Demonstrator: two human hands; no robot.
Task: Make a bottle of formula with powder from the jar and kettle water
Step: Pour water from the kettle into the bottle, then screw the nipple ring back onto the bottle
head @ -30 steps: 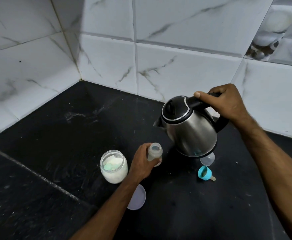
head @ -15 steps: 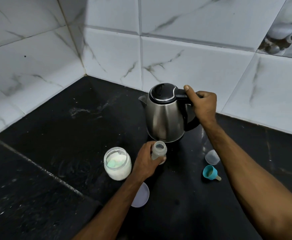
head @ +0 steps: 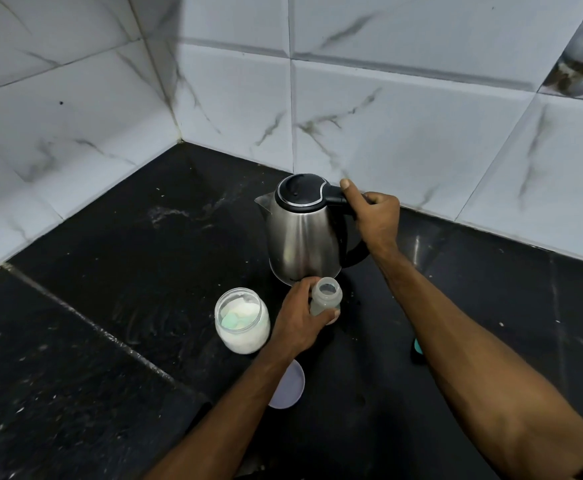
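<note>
A steel kettle (head: 300, 237) with a black lid stands upright on the black counter (head: 127, 271), spout to the left. My right hand (head: 376, 216) grips its black handle. Just in front of it a small translucent baby bottle (head: 325, 296) stands open-topped, and my left hand (head: 298, 317) holds it around the body. To the left of that hand sits an open glass jar (head: 242, 320) of white powder with a pale green scoop lying inside.
A pale round lid (head: 292, 386) lies on the counter under my left forearm. A teal bottle part (head: 417, 348) peeks out behind my right forearm. White marble-look tiled walls (head: 387, 116) close the corner behind the kettle.
The kettle went from tilted and lifted over the bottle to standing upright on the counter behind it. My right hand kept its grip on the handle; my left hand stayed on the bottle.
</note>
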